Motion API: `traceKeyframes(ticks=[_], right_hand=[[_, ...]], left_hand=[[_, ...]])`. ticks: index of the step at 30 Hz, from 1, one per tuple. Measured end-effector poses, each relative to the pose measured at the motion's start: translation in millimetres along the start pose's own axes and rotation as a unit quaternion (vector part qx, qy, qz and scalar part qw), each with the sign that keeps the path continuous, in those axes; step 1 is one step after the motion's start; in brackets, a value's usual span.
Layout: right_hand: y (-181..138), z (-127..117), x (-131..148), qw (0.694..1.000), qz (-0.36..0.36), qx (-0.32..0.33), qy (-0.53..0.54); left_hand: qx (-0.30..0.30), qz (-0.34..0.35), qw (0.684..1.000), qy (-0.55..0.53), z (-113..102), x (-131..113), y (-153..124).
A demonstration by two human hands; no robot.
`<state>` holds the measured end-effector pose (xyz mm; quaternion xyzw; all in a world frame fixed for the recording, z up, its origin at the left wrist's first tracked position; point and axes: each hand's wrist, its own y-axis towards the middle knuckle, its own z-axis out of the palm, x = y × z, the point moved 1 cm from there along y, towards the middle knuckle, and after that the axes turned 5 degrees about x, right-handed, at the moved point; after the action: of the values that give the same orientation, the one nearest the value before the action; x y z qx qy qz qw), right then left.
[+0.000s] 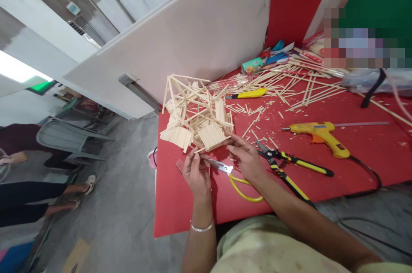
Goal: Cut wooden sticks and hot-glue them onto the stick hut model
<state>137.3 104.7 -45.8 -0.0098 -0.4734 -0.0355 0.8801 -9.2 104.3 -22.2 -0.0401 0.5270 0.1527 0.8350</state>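
Note:
A model built of thin wooden sticks (196,112) stands near the left edge of the red table (354,153). My left hand (195,172) is just below it, fingers pinched on the end of a stick at the model's lower edge. My right hand (245,157) sits to the right, its fingertips closed on the corner of a slatted stick panel (212,135) of the model. Scissors with yellow handles (234,176) lie on the table between and under my hands.
Yellow-handled cutters (289,165) and a yellow glue gun (322,133) with its cord lie right of my hands. A yellow utility knife (247,93) and several loose sticks (305,84) lie farther back. People sit on the floor at left (32,191).

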Motion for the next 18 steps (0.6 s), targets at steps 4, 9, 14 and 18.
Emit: traceKeyframes(ticks=[4,9,14,18], right_hand=[[0.0,-0.6,-0.9,1.0,-0.003,0.003,0.002],[0.1,-0.6,-1.3,1.0,-0.003,0.003,0.004],[-0.1,-0.1,0.1,1.0,-0.003,0.003,0.0],[0.0,-0.3,0.3,1.0,-0.003,0.001,-0.001]], left_hand=[[0.007,0.003,1.0,0.002,-0.5,0.5,0.4],[0.01,0.006,1.0,0.004,-1.6,1.3,0.1],[0.007,0.003,1.0,0.006,-2.2,2.1,0.2],[0.006,0.0,1.0,0.002,-2.2,2.2,0.4]])
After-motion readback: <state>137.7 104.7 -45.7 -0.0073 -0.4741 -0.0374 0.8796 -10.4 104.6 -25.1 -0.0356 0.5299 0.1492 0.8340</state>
